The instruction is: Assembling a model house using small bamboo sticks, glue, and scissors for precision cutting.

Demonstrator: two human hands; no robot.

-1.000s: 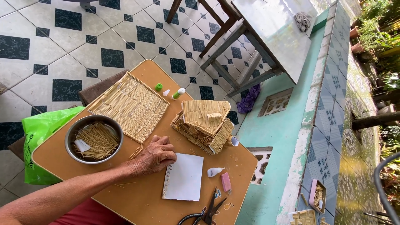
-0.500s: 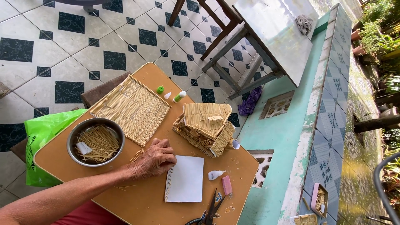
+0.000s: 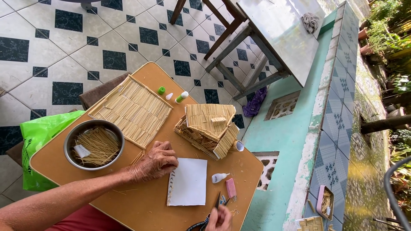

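While the left hand curls onto white paper, the right hand grips scissors; steadying the sheet looks wise.

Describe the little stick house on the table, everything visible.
The model house is built from thin straw-coloured sticks: a pitched roof of close-laid sticks, a small block like a chimney on the near slope, and lattice-like walls below. It sits upright on the orange-brown table, between the flat stick panel and the white sheet. Neither hand touches it; the left hand rests close by.
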